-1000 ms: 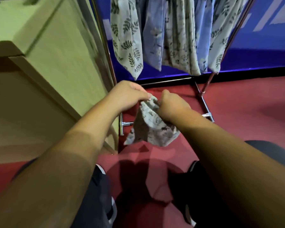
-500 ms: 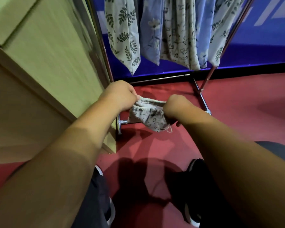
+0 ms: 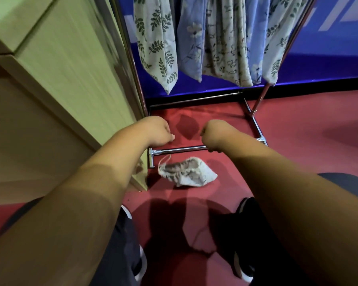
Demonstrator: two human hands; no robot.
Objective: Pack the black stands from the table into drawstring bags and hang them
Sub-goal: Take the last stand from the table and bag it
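Closest in, below and behind both hands, two dark shoes (image 3: 243, 221) stand on the red carpet floor (image 3: 308, 162). Just beneath the grips, lying between them and a little nearer the person, is the small crumpled cream drawstring bag with a dark print (image 3: 188, 172). Its cord loop sits loose beside it, and neither hand touches it. The left hand (image 3: 159, 132) and right hand (image 3: 215, 134) hover apart above it, each grip curled into a fist with nothing visible inside. Just past the grips runs the chrome base bar of a metal rack (image 3: 184, 150). Above and beyond it hang several printed fabric bags (image 3: 155, 38). No black stand shows, and I cannot tell whether the bag holds one. The hanging step looks interrupted. Next, one grip must open, reach down and pinch the cord.
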